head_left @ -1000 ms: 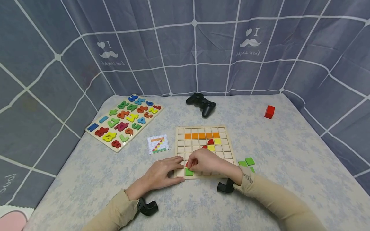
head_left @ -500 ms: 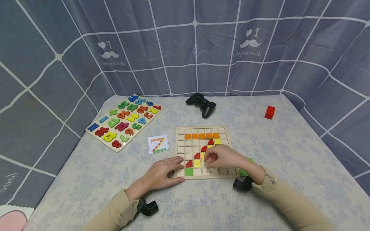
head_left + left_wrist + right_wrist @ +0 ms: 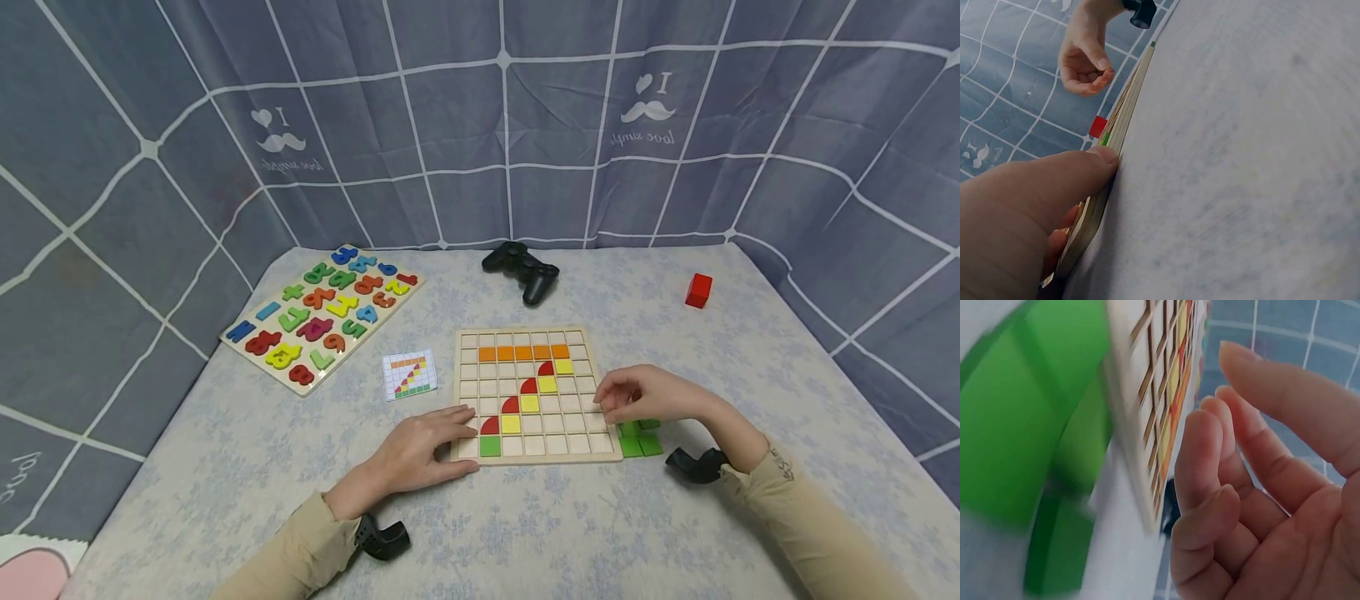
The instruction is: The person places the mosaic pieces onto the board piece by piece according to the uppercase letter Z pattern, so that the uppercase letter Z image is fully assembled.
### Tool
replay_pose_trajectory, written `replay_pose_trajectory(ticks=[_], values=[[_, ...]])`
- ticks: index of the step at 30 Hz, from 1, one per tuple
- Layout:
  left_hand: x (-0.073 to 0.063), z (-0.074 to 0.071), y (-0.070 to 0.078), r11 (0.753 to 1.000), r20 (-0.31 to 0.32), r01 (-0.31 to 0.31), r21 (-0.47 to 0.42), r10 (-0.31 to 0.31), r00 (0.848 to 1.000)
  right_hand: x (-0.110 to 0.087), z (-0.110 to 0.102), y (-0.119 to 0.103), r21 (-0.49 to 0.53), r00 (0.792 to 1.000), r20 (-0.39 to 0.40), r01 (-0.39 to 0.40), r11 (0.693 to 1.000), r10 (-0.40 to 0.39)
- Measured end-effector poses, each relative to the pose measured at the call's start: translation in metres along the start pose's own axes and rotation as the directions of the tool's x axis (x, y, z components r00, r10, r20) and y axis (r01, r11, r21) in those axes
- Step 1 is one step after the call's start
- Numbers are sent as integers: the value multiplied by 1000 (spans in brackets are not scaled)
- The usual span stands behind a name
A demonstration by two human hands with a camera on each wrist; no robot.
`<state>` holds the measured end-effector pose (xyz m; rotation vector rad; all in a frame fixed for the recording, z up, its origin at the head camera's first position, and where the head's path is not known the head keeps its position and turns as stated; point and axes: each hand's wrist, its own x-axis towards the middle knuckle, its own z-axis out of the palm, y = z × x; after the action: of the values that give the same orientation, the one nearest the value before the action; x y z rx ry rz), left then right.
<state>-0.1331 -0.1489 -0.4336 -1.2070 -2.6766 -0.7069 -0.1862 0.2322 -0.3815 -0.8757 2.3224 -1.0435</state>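
Observation:
A wooden grid board [image 3: 536,396] lies on the table, bearing a row of orange tiles [image 3: 525,352], a diagonal of red quarter-round tiles [image 3: 510,405] with yellow squares [image 3: 530,403], and one green square [image 3: 490,447] near its lower left corner. My left hand [image 3: 412,450] rests at that corner, fingertips at the left side, thumb [image 3: 1094,167] against the front edge. Over the board's right edge hovers my right hand [image 3: 648,395], fingers loosely bent and thumb apart, holding nothing. Loose green tiles [image 3: 641,445] lie below it, partly hidden by the hand.
A small pattern card [image 3: 409,375] lies left of the board. Farther back are a number puzzle board [image 3: 318,317], a black game controller [image 3: 521,271] and a red block [image 3: 698,291]. A blue-grey curtain [image 3: 465,125] hangs behind the table.
My right hand has moved right, from the green square at the board's lower left to above the loose green tiles. The left hand has stayed in place.

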Motion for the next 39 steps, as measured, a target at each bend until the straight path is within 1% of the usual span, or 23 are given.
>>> replay_pose_trajectory(ticks=[4,11,20,23,30,39], values=[[0,0,0,1000,0,2,-5,-2,1000,-11,-10,13,60,1000,7,-9,998,8],[0,0,-1,1000,-7,2,2,-2,1000,-21,-25,32,95,999,17,-38,995,36],[-1,0,-1,1000,-16,4,1,-4,1000,-27,-31,47,147,997,66,-53,988,44],[-1,0,-1,1000,-11,5,-1,-5,1000,-29,-32,52,163,996,83,-49,985,35],[0,-1,0,1000,-3,6,-4,-6,1000,-32,-33,57,186,995,99,-27,982,9],[0,-1,0,1000,-1,4,-3,-4,1000,-31,-30,55,191,995,97,-36,981,17]])
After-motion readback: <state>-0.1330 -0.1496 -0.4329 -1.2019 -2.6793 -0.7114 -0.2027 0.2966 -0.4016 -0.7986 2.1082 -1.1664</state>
